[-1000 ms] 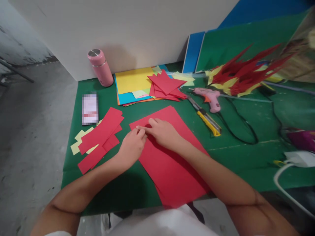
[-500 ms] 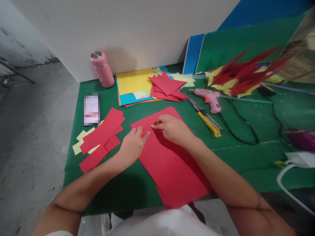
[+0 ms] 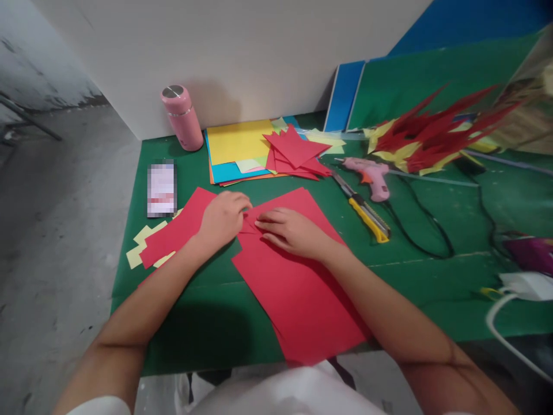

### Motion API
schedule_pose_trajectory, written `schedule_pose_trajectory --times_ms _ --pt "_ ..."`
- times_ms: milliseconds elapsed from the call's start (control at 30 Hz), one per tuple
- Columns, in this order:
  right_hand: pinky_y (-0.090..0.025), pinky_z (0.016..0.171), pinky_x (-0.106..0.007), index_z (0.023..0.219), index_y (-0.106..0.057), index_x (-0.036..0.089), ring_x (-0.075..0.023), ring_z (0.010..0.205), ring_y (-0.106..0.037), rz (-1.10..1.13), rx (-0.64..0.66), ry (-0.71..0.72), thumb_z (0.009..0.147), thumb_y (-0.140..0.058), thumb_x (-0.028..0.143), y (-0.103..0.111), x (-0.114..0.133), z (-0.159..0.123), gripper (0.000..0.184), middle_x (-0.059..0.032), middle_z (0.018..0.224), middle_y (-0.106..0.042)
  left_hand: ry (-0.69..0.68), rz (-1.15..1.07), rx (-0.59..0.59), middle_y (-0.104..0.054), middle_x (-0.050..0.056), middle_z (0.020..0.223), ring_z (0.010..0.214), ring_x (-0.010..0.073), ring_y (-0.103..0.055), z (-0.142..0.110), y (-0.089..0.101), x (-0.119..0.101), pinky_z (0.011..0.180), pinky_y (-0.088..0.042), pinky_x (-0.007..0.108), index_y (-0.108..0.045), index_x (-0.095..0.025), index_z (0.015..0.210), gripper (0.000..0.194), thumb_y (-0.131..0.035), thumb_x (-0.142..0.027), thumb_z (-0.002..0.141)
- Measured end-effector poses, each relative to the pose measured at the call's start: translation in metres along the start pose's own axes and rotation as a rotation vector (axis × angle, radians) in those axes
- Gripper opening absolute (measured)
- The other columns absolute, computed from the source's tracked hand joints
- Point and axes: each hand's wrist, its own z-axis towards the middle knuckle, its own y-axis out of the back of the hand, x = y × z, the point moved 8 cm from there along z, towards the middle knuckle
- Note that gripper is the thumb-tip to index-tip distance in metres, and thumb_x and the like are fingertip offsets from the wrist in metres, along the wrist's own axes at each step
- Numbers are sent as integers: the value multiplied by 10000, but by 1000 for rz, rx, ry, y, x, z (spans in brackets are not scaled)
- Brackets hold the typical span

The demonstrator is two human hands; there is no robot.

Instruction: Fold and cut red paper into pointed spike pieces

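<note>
Red paper sheets lie at a slant on the green table, their near end at the front edge. At their far left corner is a small folded-looking red paper piece, partly covered by fingers. My left hand is closed with its fingertips curled on the far left edge of this piece. From the right, my right hand pinches the other side of the piece, above the sheets. Red paper strips lie left of my left hand, over pale yellow paper pieces.
A phone and a pink flask stand or lie at the far left. Behind are coloured sheets with red cut shapes. To the right are a yellow utility knife, a pink glue gun and a red-yellow paper flame.
My left hand has moved up and left, and its fingers have curled in. The right hand has shifted slightly left and down. The paper corner between them has changed shape.
</note>
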Motion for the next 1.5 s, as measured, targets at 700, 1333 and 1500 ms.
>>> schedule_pose_trajectory --times_ms 700,1333,1500 --pt "-461 1026 -496 1382 -544 114 -325 1280 -526 -277 49 -198 995 -456 411 -3 -22 7 495 -205 1372 -583 -27 438 259 -630 174 1100 912 251 -676 82 -33 50 727 -467 317 -517 -149 1279 322 -350 -159 1004" --pt "-466 938 -466 1295 -602 149 -321 1116 -579 -293 37 -245 989 -453 475 8 -38 19 471 -190 1236 -625 -194 525 232 -618 151 1118 896 239 -656 78 -20 43 654 -405 308 -625 -112 1147 338 -361 -282 1020" --pt "-462 935 -441 1257 -621 148 -304 1074 -584 -289 42 -241 993 -439 485 9 -40 22 465 -178 1195 -637 -135 493 247 -600 154 1159 905 236 -659 82 -14 46 680 -406 302 -589 -103 1204 314 -411 -257 996"
